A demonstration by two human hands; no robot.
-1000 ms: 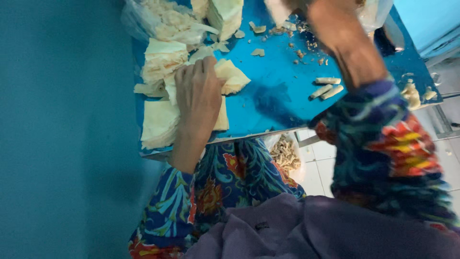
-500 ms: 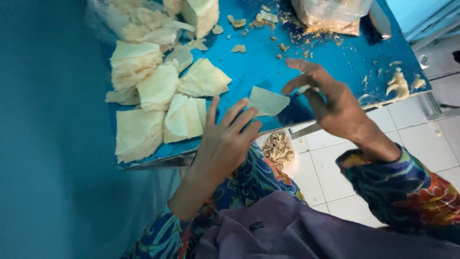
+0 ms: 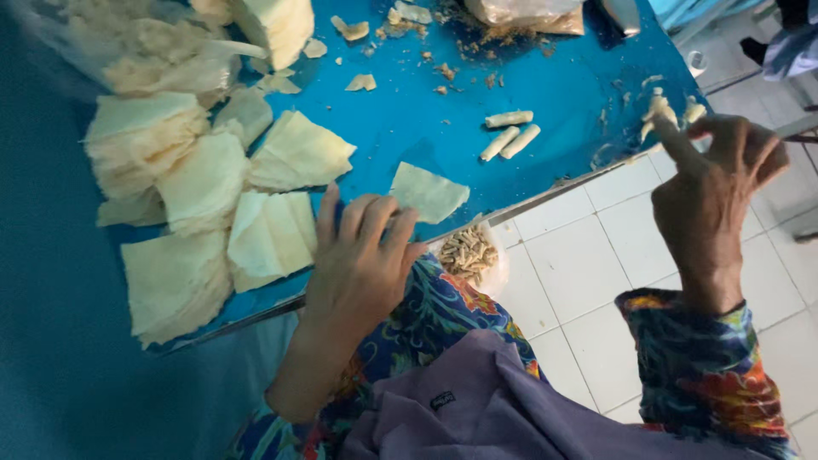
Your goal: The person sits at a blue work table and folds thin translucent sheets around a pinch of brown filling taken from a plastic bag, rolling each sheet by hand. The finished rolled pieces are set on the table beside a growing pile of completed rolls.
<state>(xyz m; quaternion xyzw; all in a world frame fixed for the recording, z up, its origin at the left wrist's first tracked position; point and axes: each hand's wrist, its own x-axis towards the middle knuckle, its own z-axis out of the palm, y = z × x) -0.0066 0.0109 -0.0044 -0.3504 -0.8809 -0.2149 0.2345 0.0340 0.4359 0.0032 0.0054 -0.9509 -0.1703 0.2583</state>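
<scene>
Centrally, the left hand (image 3: 362,255) lies palm down at the near edge of the glossy blue table (image 3: 554,102), its fingers (image 3: 375,217) spread flat and holding nothing; the fingertips touch the near corner of a single pale yellow, roughly square dough wrapper (image 3: 429,192) that lies flat on the blue surface, close to the table's near edge. Left of that hand lie several stacks of pale yellow square wrappers (image 3: 175,183) — some fanned, some piled — which cover the left part of the table and overlap one another. Beyond the wrapper, toward the middle of the table, rest three small cream-coloured rolled pastry sticks (image 3: 509,132), two side by side and one just above them. The right hand (image 3: 711,183) is raised over the white tiled floor (image 3: 588,273) off the table's right corner, well apart from the wrapper; its fingers are curled loosely with the forefinger extended, and whether anything is pinched between them cannot be told. Near the forefinger tip, at the table corner, sits a small cluster of pale rolled pieces (image 3: 669,115). Below the table edge — between the two hands — a clear plastic bag of small tan rolled pieces (image 3: 467,253) is visible. Crumbs and torn wrapper scraps (image 3: 362,83) are scattered across the far part of the surface.
</scene>
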